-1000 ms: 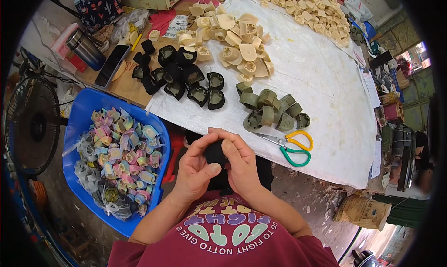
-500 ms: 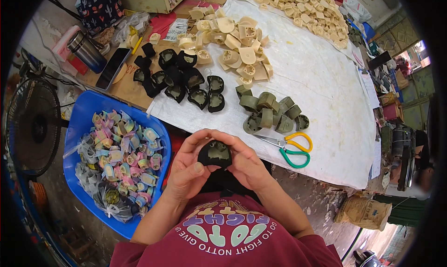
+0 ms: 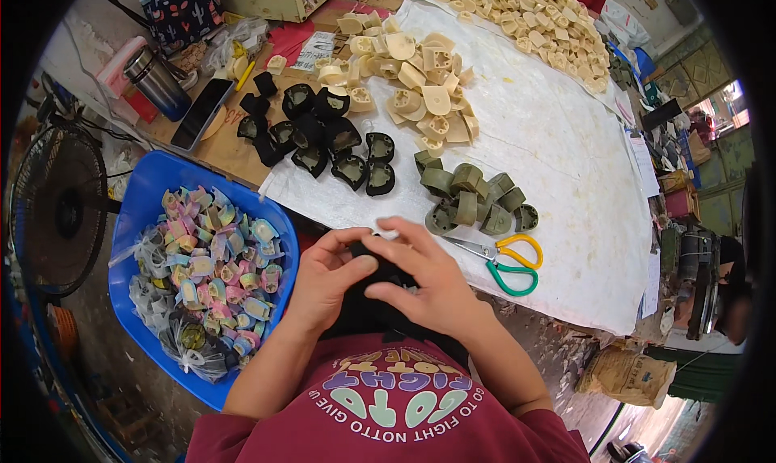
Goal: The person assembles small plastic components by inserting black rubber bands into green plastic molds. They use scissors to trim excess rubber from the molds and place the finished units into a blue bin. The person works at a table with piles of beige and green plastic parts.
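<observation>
In front of my shirt, my left hand [image 3: 321,284] pinches a black-covered shoe heel [image 3: 381,272] between thumb and fingers. My right hand [image 3: 428,284] is over the same piece with fingers spread, the index finger raised and the thumb apart; it is slightly blurred. Most of the held heel is hidden behind my fingers. Beyond my hands, several black-covered heels [image 3: 350,169] with olive hollows lie at the table's left. Bare olive heels [image 3: 465,208] form a small pile to their right. Scissors [image 3: 517,253] with one yellow and one green handle lie by the near edge.
A blue tub [image 3: 129,285] of pastel pieces and plastic bags stands left of me. Cream heels [image 3: 436,99] are heaped farther back, with a bigger heap [image 3: 533,18] at the far end. A phone [image 3: 202,114], a steel flask [image 3: 158,83] and a fan [image 3: 61,208] are at left.
My right hand has shifted from cupping the heel's side to over it, fingers spreading. The heel's olive hollow, visible before, is now hidden.
</observation>
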`<action>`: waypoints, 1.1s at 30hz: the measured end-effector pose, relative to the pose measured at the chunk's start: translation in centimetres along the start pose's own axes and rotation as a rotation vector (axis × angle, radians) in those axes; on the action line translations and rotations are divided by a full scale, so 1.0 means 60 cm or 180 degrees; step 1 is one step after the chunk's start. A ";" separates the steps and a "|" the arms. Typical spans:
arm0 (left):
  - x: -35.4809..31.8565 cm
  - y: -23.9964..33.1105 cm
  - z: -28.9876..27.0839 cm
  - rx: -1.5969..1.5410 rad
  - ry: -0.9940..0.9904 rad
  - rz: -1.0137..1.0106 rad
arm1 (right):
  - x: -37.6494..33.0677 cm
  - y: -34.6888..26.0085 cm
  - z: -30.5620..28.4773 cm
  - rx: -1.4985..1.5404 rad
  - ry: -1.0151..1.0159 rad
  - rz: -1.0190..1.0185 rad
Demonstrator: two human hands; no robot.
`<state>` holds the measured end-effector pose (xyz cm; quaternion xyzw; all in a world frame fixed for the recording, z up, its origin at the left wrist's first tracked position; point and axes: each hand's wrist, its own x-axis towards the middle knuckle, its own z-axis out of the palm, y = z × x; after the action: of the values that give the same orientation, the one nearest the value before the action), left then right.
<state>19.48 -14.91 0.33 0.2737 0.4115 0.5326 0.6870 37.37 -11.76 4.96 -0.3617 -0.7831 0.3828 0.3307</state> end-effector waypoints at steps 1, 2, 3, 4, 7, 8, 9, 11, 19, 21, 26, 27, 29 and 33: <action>-0.002 -0.001 0.009 0.0108 0.0006 0.0113 | -0.002 0.009 0.011 -0.0013 0.0221 -0.0012; -0.003 0.001 0.028 0.0217 0.0000 0.0229 | -0.006 0.025 0.022 -0.0034 0.0451 -0.0025; -0.004 0.000 0.040 0.0328 0.0010 0.0355 | -0.006 0.039 0.031 -0.0045 0.0670 -0.0050; -0.008 -0.003 0.044 0.0573 -0.0005 0.0712 | -0.001 0.043 0.033 0.0231 0.0965 0.0036; -0.014 0.018 0.051 0.2546 -0.0077 0.1786 | -0.004 0.029 0.033 0.3134 0.1236 0.1643; -0.011 0.009 0.053 0.2101 -0.0155 0.1730 | 0.001 0.019 0.040 0.3515 0.1367 0.1476; -0.009 0.000 0.055 0.1695 -0.0188 0.1725 | 0.004 0.014 0.049 0.3428 0.1446 0.1411; -0.006 -0.013 0.055 0.0886 -0.0246 0.1702 | 0.006 0.006 0.063 0.3256 0.1595 0.1281; -0.004 0.016 0.043 -0.1636 -0.0899 -0.0067 | -0.005 0.005 0.026 0.2927 0.0207 0.0980; -0.009 0.014 0.046 -0.1818 -0.0932 -0.0153 | -0.004 0.009 0.026 0.2352 0.0243 0.0900; -0.018 0.030 0.055 -0.1473 -0.0901 -0.0369 | 0.010 -0.006 0.006 0.0557 0.0007 0.0483; -0.021 0.030 0.057 -0.1406 -0.0810 -0.0418 | 0.013 0.003 0.004 0.0622 -0.0047 0.0263; -0.025 0.031 0.058 -0.1399 -0.0743 -0.0493 | 0.019 0.024 0.005 0.0752 -0.0164 -0.0180; -0.025 0.029 0.051 -0.1446 -0.0741 -0.0569 | 0.024 0.022 0.007 0.0532 -0.0102 -0.0431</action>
<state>21.05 -15.67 3.73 0.1346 0.2223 0.5135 0.8178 36.69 -10.12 3.97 -0.2729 -0.7763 0.4292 0.3722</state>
